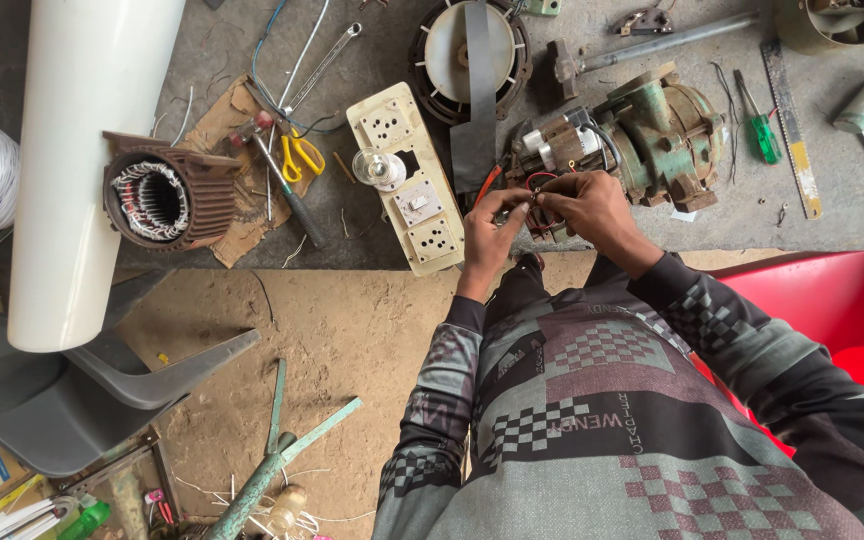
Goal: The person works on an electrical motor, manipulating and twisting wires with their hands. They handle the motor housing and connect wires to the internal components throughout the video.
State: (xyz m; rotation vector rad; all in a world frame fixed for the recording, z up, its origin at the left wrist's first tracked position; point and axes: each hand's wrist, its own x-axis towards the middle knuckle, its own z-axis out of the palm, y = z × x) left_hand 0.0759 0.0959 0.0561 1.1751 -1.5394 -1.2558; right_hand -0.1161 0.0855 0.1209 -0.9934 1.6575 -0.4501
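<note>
Both hands raised together over the near edge of the grey counter (852, 215), fingertips meeting. Left hand (490, 232) with its grip pinched on thin red and dark wires (532, 182); right hand (592, 208) with its grip pressed together on the same wires, just beside the left. Wires running up to the green, rusty motor (667, 125), directly behind the hands and touching the wire bundle at its pale end.

Just left of the left hand, a cream socket board (414, 190), lying at a slant, with a clear bulb (376, 166) on it. Farther left, yellow-handled scissors (301, 155) and a screwdriver (287, 190) on a scrap of brown cardboard, then a ribbed brown stator (164, 200) with copper windings, partly against a white pipe (82, 150). Behind the board, a round fan motor (467, 50) under a grey strip. Right of the green motor, a green-handled screwdriver (760, 130) and a hacksaw blade (790, 125), well apart from the hands. Red seat (832, 300) at the right; sandy floor below the counter edge.
</note>
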